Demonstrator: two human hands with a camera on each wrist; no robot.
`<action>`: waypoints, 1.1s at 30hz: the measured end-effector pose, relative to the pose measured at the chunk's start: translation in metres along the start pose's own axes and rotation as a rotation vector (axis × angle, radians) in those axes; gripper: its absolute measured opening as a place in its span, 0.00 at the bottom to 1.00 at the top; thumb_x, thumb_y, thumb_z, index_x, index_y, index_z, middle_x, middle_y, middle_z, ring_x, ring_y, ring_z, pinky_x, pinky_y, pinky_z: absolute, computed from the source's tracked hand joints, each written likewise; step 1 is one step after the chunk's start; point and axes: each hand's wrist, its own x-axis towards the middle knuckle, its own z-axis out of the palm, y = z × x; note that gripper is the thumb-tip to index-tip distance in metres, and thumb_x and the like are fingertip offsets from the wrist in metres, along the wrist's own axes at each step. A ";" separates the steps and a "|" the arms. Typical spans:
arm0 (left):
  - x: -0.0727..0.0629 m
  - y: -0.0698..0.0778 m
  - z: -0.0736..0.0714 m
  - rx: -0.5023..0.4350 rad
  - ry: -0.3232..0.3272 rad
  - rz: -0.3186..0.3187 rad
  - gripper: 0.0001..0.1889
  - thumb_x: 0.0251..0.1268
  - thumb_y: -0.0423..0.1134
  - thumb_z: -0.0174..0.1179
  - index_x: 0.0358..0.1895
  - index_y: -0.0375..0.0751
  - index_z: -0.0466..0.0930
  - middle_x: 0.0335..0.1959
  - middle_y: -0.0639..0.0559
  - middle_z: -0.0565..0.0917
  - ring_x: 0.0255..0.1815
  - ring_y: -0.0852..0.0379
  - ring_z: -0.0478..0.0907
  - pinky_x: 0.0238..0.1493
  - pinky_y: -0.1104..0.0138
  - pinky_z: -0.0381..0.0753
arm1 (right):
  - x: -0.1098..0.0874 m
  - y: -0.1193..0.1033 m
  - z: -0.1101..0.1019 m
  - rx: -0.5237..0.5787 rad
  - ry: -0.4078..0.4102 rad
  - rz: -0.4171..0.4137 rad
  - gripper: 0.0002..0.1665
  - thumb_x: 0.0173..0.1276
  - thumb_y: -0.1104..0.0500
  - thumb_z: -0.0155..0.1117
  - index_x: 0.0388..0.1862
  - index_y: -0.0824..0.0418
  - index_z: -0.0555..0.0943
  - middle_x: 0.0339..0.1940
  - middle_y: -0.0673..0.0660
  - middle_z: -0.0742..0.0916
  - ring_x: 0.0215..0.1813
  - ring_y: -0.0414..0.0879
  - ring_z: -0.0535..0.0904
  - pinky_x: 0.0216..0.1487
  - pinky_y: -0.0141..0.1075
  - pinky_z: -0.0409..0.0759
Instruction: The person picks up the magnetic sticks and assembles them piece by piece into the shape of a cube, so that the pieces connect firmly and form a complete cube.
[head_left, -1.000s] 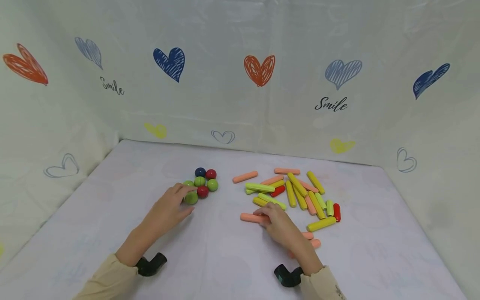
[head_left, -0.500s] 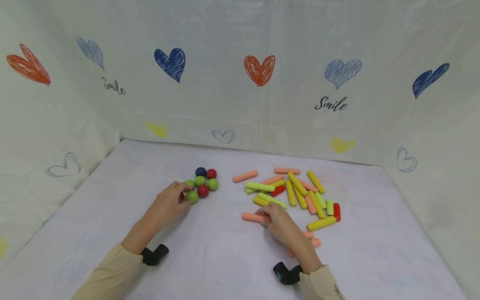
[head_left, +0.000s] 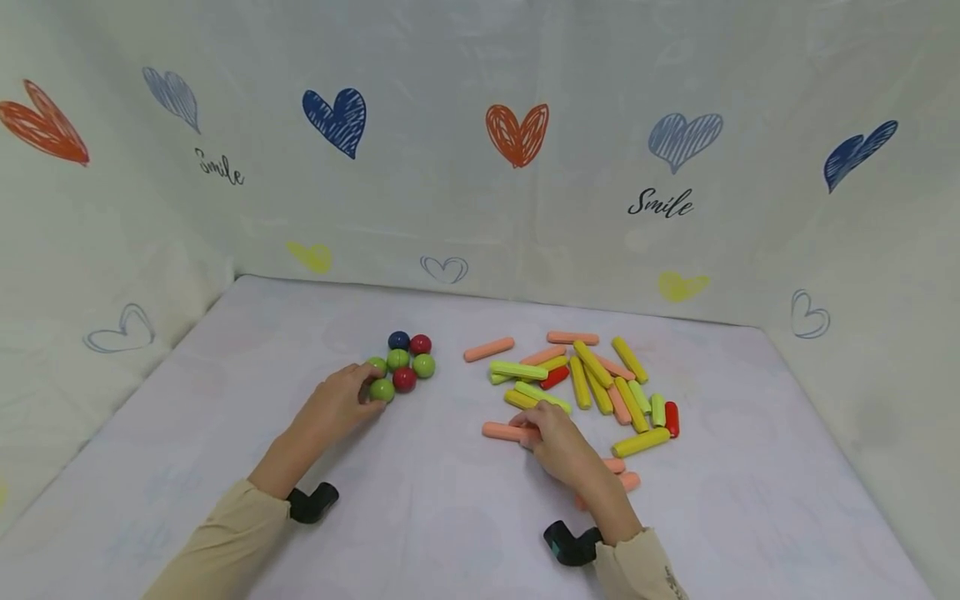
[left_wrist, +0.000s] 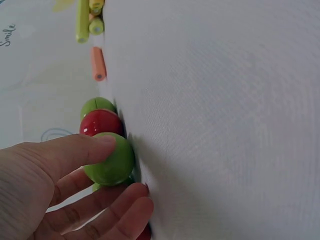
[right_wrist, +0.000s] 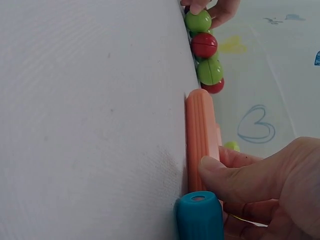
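Note:
My left hand (head_left: 336, 406) is at the near left side of a cluster of shiny balls. Its thumb presses the nearest green ball (left_wrist: 115, 167), and its fingers curl behind that ball. A red ball (head_left: 404, 380) sits beside the green one, with other green, red and dark blue balls just beyond. Thumb and fingers of my right hand (head_left: 561, 452) pinch a peach ridged stick (right_wrist: 197, 122) lying low along the table. In the right wrist view, a teal ridged stick (right_wrist: 200, 220) with a hole in its end stands close beside that hand.
To the right lies a loose heap of yellow sticks (head_left: 580, 383), mixed with peach, lime and red ones. Several peach sticks (head_left: 628, 481) lie partly behind the right forearm. A white sheet printed with hearts (head_left: 517, 133) hangs behind the table.
The left hand's thumb has come in from the near side onto the nearest green ball, its fingers drawing closer round it. The right hand keeps its grip on the peach stick, almost still.

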 end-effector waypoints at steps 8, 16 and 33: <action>-0.001 0.001 -0.001 -0.038 -0.009 -0.031 0.20 0.55 0.35 0.65 0.51 0.35 0.74 0.39 0.44 0.79 0.35 0.54 0.77 0.35 0.62 0.78 | 0.000 0.000 -0.001 0.001 -0.004 0.015 0.11 0.60 0.67 0.64 0.41 0.59 0.81 0.43 0.55 0.79 0.51 0.51 0.73 0.54 0.47 0.73; -0.008 0.011 -0.002 -0.106 -0.005 -0.013 0.19 0.54 0.37 0.66 0.49 0.36 0.76 0.40 0.45 0.81 0.34 0.55 0.77 0.35 0.64 0.79 | -0.001 0.000 0.000 -0.004 0.003 0.008 0.10 0.60 0.68 0.64 0.41 0.59 0.82 0.43 0.55 0.79 0.50 0.50 0.73 0.54 0.47 0.73; -0.030 0.055 0.023 -0.276 -0.081 -0.038 0.16 0.51 0.39 0.68 0.44 0.43 0.77 0.34 0.55 0.80 0.31 0.63 0.75 0.33 0.73 0.75 | -0.002 -0.005 0.001 -0.010 0.024 0.022 0.10 0.61 0.67 0.63 0.41 0.59 0.82 0.43 0.56 0.80 0.50 0.51 0.73 0.53 0.47 0.74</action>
